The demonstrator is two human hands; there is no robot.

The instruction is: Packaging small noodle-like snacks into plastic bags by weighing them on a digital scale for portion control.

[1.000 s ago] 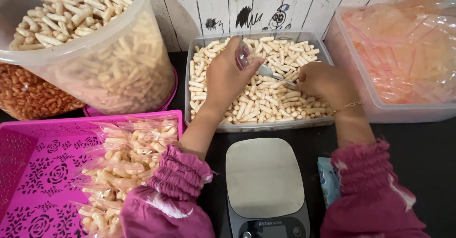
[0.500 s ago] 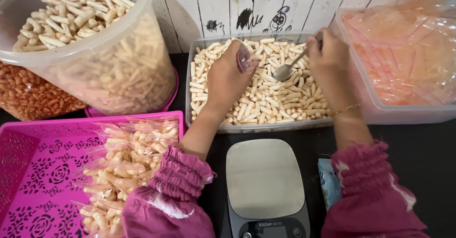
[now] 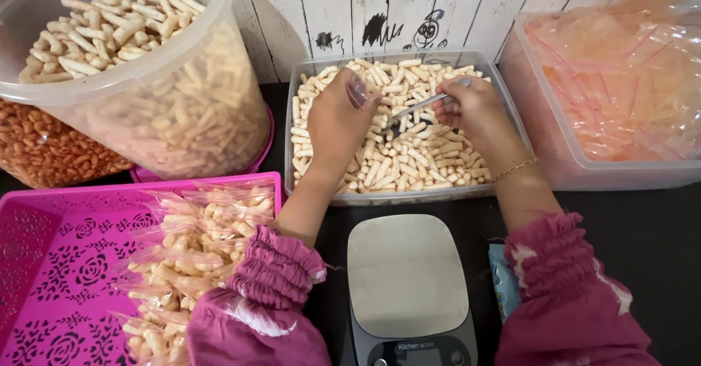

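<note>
A clear rectangular tub (image 3: 315, 194) holds many pale stick snacks (image 3: 416, 158). My left hand (image 3: 337, 124) is over the tub's left half and holds a small clear plastic bag (image 3: 358, 89) with its mouth towards the right. My right hand (image 3: 475, 114) grips a metal spoon (image 3: 416, 108) by the handle. The spoon's bowl points down into the snacks just beside the bag. Both sleeves are pink and ruffled.
A kitchen scale (image 3: 407, 286) with a steel plate sits in front of the tub. A pink perforated tray (image 3: 66, 264) at the left holds several filled bags (image 3: 197, 249). A big tub of sticks (image 3: 161, 110), a container of nuts (image 3: 44, 151) and a tub of orange bags (image 3: 621, 89) stand around.
My right hand had lifted the spoon up and to the right; now it has come back down, with the spoon's bowl dipped into the snacks next to the bag.
</note>
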